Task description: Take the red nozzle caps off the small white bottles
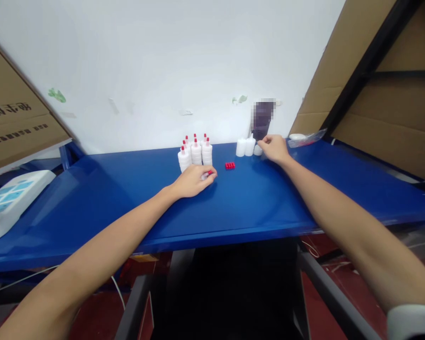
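My left hand (195, 181) is closed around a white squeeze bottle with a red tip (207, 174); most of it is hidden by the fingers. Just behind that hand stands a group of several upright white squeeze bottles (196, 152) with red tips. Farther right, my right hand (275, 148) has thumb and fingers pinched together, and what they hold, if anything, cannot be made out. Beside its fingertips is a small white bottle (257, 150), partly covered. Two white bottles (245, 147) without red tips stand to its left. Between the hands lies a small cluster of red caps (230, 165).
The blue table (116, 208) runs along a white wall (156, 61). A blurred dark object (262, 120) leans there. At the right lies a clear plastic bag (306, 140); at the left sits a white device (17, 198) with blue panels. Cardboard (17, 108) stands on both sides.
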The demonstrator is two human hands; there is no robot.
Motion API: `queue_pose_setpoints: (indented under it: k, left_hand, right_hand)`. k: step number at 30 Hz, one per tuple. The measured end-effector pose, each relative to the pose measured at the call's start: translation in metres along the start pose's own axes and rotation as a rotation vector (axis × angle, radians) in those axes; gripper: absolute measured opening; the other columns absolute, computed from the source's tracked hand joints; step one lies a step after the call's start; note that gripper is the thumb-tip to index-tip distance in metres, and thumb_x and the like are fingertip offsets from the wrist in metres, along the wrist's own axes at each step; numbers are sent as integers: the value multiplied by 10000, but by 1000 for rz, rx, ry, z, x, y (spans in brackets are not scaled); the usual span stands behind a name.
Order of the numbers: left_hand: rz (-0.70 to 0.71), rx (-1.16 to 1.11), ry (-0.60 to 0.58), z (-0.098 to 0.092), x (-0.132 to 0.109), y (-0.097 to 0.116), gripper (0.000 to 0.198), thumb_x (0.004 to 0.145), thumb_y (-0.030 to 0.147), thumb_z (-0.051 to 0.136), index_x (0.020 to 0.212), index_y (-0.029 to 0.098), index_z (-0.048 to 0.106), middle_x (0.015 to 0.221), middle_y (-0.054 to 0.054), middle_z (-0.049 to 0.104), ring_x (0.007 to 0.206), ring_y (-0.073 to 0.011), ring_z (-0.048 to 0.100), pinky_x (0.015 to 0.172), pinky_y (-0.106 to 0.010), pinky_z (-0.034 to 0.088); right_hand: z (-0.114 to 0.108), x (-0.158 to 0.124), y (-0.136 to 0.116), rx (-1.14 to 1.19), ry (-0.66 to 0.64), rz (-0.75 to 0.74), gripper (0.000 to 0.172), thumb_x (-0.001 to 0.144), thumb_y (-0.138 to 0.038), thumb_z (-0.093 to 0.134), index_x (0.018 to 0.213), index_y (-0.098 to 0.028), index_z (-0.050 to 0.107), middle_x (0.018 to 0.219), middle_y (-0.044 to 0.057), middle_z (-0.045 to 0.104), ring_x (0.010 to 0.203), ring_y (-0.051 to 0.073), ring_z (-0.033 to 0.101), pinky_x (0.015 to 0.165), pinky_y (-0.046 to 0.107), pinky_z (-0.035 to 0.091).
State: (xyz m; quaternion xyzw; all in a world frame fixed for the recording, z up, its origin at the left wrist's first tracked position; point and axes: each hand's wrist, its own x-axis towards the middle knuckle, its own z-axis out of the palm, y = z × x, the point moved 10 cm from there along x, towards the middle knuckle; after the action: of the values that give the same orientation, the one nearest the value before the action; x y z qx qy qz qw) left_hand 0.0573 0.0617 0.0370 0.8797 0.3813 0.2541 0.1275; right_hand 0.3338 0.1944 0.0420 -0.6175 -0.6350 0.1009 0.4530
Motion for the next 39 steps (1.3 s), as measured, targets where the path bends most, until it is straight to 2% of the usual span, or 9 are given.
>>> queue_pose_setpoints:
  k: [12,15,19,21,23,26,28,32,39]
  left_hand:
    - [5,-5,-3,0,0,1,309,967,357,471,995,179,723,993,-48,771,887,-203,706,846,-334,517]
    - [3,-3,-3,-1,0,2,295,958,347,478,987,183,722,993,-46,773,886,-204,708,844,-334,520]
    - [3,-1,0,-1,0,2,294,955,345,478,1011,185,719,1028,-50,774,907,-211,711,858,-342,524]
    - [7,5,7,-2,0,3,294,956,346,479,1028,186,716,1037,-50,773,911,-212,711,864,-345,523]
    - [5,13,15,-2,0,3,295,959,354,483,1048,191,711,1029,-47,770,898,-212,711,856,-345,521]
    - [11,14,19,-1,0,1,295,955,351,486,1078,190,702,999,-44,763,855,-206,704,834,-338,520]
    - [13,13,15,-1,-1,-1,277,936,325,488,1028,174,701,917,-43,753,786,-196,688,783,-327,516]
    - [25,-12,-11,1,-1,-3,243,907,286,496,977,161,693,867,-38,741,757,-191,673,709,-302,488]
    - [-13,21,-10,2,0,-5,243,879,265,501,997,156,684,862,-48,734,738,-194,657,703,-317,474]
  right_hand:
    - [7,1,6,-1,-58,35,217,799,-209,667,600,-215,581,571,15,582,600,175,510,653,331,380]
    - [-1,-1,4,-30,-14,41,266,828,-276,659,587,-218,563,575,20,571,616,183,496,658,336,359]
    - [-16,-9,-26,-25,64,-64,280,856,-276,605,590,-216,543,592,20,552,641,183,476,658,332,329]
    - [-8,-22,-59,22,-21,-178,283,850,-260,602,581,-211,525,581,7,529,642,171,475,654,325,318]
    - [11,-44,-97,106,-185,-281,327,866,-291,582,561,-209,495,553,-10,491,615,153,458,637,317,306]
    - [46,-91,-149,198,-476,-421,374,899,-373,546,569,-204,495,551,-26,472,594,134,423,619,309,289]
    - [64,-119,-171,185,-586,-497,367,915,-378,525,597,-196,531,592,-20,517,614,130,448,634,306,295]
    - [82,-146,-180,148,-663,-545,358,930,-435,541,660,-199,550,637,-18,566,615,128,480,641,299,313]
    - [85,-142,-167,149,-713,-473,366,943,-468,539,703,-196,590,681,-3,621,639,134,525,646,297,335]
